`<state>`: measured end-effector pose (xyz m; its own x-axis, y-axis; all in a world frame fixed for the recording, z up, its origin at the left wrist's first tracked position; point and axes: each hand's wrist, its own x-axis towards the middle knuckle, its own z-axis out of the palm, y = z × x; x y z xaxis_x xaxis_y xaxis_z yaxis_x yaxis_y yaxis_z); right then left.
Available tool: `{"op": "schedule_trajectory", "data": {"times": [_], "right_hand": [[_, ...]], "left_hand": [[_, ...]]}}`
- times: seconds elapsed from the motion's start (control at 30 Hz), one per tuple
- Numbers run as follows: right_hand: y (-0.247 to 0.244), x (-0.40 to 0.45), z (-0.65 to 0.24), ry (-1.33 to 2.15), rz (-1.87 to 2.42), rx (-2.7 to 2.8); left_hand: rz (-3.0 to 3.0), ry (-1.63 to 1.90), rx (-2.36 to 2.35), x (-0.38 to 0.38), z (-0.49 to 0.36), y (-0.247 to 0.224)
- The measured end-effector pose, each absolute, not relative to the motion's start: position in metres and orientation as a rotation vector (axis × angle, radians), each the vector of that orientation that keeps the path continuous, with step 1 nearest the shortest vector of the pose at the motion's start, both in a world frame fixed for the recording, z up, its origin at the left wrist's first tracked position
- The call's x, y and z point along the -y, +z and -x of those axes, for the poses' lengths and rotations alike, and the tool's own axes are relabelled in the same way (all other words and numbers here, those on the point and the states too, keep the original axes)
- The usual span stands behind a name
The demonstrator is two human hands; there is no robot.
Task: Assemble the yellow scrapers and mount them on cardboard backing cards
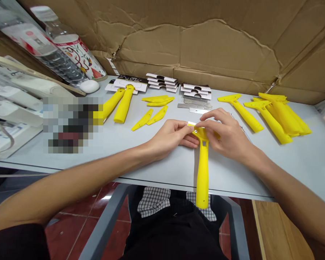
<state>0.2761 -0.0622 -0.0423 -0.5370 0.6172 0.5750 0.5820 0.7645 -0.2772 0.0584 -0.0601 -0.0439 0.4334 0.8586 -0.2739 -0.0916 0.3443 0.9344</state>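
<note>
A yellow scraper point(202, 169) points its handle toward me, the handle's end reaching past the table's front edge. My left hand point(176, 137) is closed on the left side of its head, thumb on top and fingers beneath. A strip of metal blade point(191, 124) shows along the head's far edge, and a screw sits in the head. My right hand point(224, 133) is curled over the head's right side, fingertips touching it near the screw; part of the head is hidden under them. Just beyond my hands lie metal blades point(196, 106).
Yellow scraper handles point(284, 115) are piled at right. Loose yellow head plates point(157, 115) lie left of centre, behind them folded cards point(162, 83) and carded scrapers point(124, 103). Bottles point(78, 54) stand at back left, near a blurred patch. Cardboard point(219, 47) walls the back.
</note>
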Motion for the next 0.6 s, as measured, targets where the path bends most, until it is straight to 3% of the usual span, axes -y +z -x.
{"op": "schedule_trajectory", "data": {"times": [0.4, 0.6], "right_hand": [[-0.033, 0.055, -0.282, 0.647, 1.33, 1.728], [-0.027, 0.056, -0.279, 1.219, 1.369, 1.504]], "left_hand": [[-0.974, 0.894, -0.961, 0.041, -0.051, -0.039], [-0.986, 0.908, -0.945, 0.038, -0.05, -0.04]]}}
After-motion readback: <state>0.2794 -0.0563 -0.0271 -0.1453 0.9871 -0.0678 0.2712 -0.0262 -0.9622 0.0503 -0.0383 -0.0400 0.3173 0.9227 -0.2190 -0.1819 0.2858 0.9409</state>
